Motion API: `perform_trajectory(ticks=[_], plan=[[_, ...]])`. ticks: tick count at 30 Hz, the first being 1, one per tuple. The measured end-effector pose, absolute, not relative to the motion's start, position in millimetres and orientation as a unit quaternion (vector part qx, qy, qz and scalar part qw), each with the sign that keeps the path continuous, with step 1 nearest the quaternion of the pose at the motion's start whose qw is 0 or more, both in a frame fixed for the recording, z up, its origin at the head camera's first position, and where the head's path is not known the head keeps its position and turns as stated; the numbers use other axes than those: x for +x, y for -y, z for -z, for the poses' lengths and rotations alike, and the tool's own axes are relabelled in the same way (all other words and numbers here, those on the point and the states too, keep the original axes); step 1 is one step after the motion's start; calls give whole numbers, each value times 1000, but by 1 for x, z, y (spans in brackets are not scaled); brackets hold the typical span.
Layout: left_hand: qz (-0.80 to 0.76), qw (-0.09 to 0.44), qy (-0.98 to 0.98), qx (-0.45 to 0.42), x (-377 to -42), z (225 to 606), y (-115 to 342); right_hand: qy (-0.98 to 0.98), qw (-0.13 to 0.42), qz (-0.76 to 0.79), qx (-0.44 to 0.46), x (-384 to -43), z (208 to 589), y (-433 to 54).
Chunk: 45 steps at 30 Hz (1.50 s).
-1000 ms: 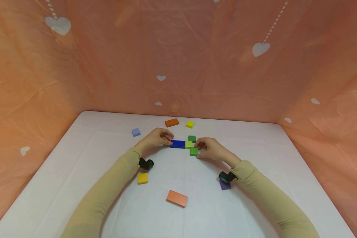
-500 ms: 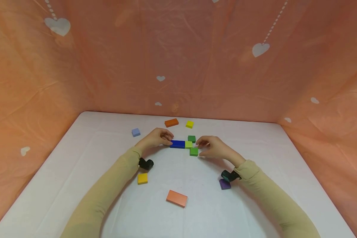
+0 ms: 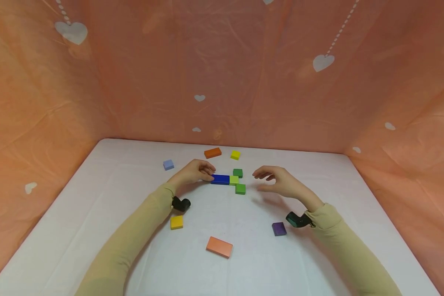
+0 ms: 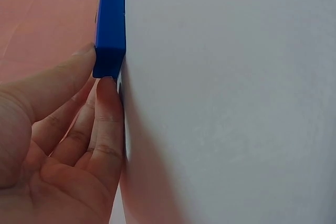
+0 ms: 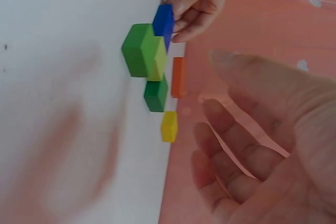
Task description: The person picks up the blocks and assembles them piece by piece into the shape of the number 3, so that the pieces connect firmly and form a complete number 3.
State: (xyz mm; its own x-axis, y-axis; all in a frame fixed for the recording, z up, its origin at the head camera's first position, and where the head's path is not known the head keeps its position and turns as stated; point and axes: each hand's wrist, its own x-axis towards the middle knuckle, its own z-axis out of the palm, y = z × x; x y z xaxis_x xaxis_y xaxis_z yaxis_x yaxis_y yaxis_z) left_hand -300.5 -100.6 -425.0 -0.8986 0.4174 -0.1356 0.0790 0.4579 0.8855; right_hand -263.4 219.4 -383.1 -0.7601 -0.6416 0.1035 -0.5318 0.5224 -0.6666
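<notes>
My left hand [image 3: 196, 170] holds the left end of a long blue block [image 3: 220, 179] by thumb and finger; the left wrist view shows the thumb [image 4: 79, 66] at its edge and a fingertip against its end. A lime block [image 3: 234, 180] sits against the blue block's right end. At the lime block's right corners lie a dark green block [image 3: 238, 173] behind and a bright green block [image 3: 240, 189] in front. Right of these, my right hand [image 3: 279, 181] hovers above the table with fingers loosely bent, apart from the blocks and holding nothing.
An orange block [image 3: 212, 153] and a yellow block [image 3: 235, 155] lie at the back, a light blue block [image 3: 168, 165] at back left. Nearer are a golden yellow block [image 3: 176, 222], a salmon block [image 3: 219, 247] and a purple block [image 3: 279, 229]. Orange curtains [image 3: 222, 82] surround the table.
My right hand has moved off the bright green block, going right and up, and its fingers have spread. The left hand has stayed at the blue block. The purple block is now fully visible.
</notes>
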Motion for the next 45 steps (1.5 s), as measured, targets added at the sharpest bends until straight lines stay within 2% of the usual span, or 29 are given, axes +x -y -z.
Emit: perform_trajectory(ticks=[14, 23, 33, 45], plan=[[-502, 171, -836, 144, -302, 427, 101, -862, 82, 365, -342, -233, 371, -247], [-500, 166, -837, 145, -302, 429, 101, -861, 86, 365, -343, -215, 377, -264], [-509, 165, -830, 157, -304, 431, 103, -847, 155, 365, -353, -206, 390, -284], [-511, 169, -829, 148, -303, 430, 102, -837, 157, 380, -362, -195, 402, -292]])
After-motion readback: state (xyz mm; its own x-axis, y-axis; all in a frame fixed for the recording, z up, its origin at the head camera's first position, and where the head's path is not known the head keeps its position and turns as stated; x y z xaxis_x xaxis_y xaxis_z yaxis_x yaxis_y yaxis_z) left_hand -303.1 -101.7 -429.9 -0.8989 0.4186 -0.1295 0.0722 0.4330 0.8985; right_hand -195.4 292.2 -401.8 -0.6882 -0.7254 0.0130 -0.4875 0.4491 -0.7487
